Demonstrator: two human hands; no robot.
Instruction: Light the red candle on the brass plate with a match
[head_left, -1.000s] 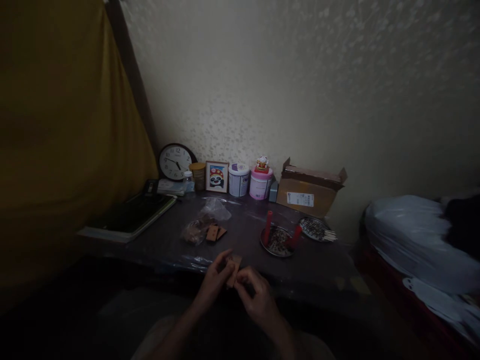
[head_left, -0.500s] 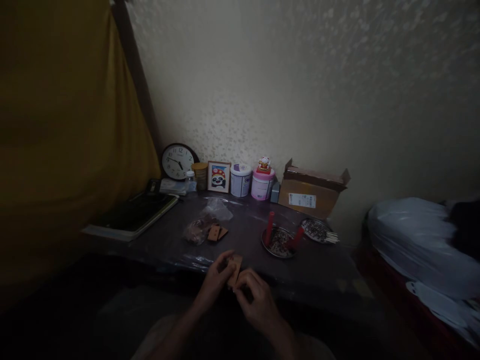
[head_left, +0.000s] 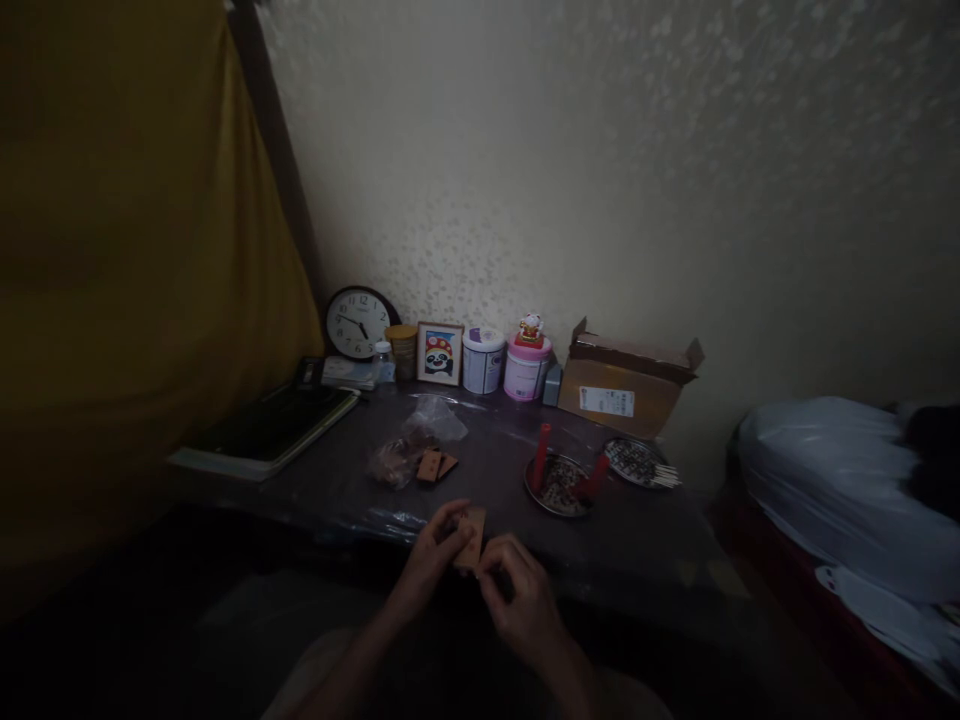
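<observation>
My left hand [head_left: 435,552] grips a small flat tan packet [head_left: 471,540] with red marks, thumb across its face, just over the table's near edge. Close beside its lower right corner is my right hand [head_left: 517,590], thumb and forefinger pinched together. Whatever sits between those fingertips is too small and dark to make out. Two or so similar tan packets [head_left: 430,464] lie on the table ahead, against a crumpled clear plastic bag [head_left: 394,462]. To the right, a round metal plate [head_left: 559,511] bears small dark bits and two red tubes [head_left: 541,457], one upright and one leaning.
A second plate [head_left: 630,462] with dark bits and pale sticks stands behind right, near an open cardboard box [head_left: 622,395]. Along the wall are a clock [head_left: 358,323], a framed panda picture [head_left: 439,353] and two tubs [head_left: 483,362]. A large book [head_left: 270,432] lies left.
My right hand has shifted slightly right, away from the packet's lower corner, still pinched. The left hand keeps hold of the packet, and more of its red marks show.
</observation>
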